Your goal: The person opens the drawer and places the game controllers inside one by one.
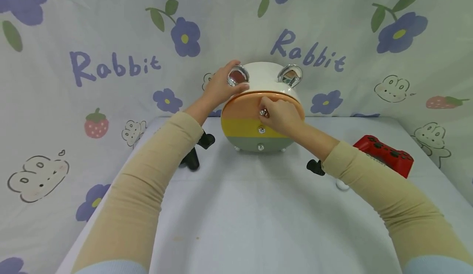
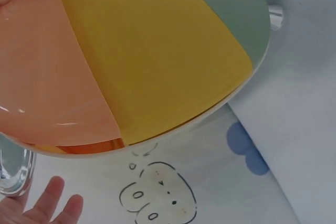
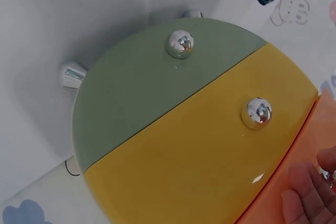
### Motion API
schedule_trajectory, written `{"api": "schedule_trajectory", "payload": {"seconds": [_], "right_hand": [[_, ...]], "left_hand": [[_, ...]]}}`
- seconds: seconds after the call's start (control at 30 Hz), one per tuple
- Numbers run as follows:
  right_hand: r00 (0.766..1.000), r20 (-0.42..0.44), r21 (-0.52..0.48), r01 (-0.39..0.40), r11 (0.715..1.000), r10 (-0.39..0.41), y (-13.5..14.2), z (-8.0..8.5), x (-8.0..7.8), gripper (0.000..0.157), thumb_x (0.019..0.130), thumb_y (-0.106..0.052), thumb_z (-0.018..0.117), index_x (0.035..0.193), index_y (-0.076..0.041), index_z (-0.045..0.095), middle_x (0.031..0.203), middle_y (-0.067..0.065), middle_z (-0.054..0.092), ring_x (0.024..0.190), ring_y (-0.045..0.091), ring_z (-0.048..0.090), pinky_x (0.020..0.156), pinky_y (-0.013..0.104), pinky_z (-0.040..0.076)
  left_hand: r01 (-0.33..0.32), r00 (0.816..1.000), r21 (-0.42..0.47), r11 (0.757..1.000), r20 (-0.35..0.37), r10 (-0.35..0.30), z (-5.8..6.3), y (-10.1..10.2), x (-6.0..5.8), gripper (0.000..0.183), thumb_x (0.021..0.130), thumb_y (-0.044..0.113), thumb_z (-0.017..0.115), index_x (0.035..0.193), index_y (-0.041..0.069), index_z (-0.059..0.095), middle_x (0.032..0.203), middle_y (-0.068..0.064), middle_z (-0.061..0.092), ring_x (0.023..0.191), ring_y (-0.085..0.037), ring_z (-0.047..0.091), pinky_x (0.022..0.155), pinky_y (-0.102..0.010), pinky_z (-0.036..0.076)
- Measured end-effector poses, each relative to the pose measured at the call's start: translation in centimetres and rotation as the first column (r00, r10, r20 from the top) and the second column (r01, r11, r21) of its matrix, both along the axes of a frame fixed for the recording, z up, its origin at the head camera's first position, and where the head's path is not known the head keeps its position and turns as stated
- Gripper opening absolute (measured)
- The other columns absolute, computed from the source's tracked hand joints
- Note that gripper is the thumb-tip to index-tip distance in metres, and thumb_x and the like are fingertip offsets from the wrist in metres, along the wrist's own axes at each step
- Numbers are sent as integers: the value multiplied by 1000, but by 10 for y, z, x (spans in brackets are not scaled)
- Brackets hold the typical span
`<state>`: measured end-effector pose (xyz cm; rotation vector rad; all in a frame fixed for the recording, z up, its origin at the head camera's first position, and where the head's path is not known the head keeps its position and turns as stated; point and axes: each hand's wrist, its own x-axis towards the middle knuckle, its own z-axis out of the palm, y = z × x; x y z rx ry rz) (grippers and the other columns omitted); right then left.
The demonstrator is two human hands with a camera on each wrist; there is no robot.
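A rounded drawer box (image 1: 263, 77) with a white top, chrome ring ears and chrome knobs stands at the back of the table. Its fronts are orange, yellow and green from top to bottom. My right hand (image 1: 281, 116) pinches the knob of the orange drawer (image 1: 242, 106), fingers curled at it. Along its edge in the left wrist view, the orange drawer (image 2: 47, 77) stands slightly out, showing a narrow gap. My left hand (image 1: 221, 83) holds the box's left ear (image 1: 238, 76), thumb in front. The yellow drawer (image 3: 210, 145) and green drawer (image 3: 142, 93) look closed.
On the right lies a red game controller (image 1: 386, 155), partly covered by my sleeve, with a small white round thing (image 1: 342, 185) nearby. A black object (image 1: 192, 160) lies beside my left forearm. A patterned cloth (image 1: 118, 23) hangs right behind the box.
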<state>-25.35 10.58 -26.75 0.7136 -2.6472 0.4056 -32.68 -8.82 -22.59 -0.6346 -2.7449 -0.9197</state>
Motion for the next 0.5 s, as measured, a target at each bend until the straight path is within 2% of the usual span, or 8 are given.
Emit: {"api": "schedule_trajectory", "payload": {"seconds": [0.2,0.5], "right_hand": [[999,-41,7,18,1000,-18,-1,-2,5,12,83,-17,62,89,-10,55,59,2,55,47,17,48,43,25,33],[997,-71,-17,-13,1000,11,-1,-4,13,10,82,-14,61,87,-9,55,56,2,54,43,16,45,40,22,29]], "left_hand": [[-9,1000,-19,1000,-15,8,0,1,0,80,79,44,67,144,21,26,144,-5,36,132,-23,32,105,-43,29],[-26,1000,-12,1000,10,26,-1,2,1,78,80,44,67,144,24,26,145,-4,34,133,-23,31,106,-45,29]]}}
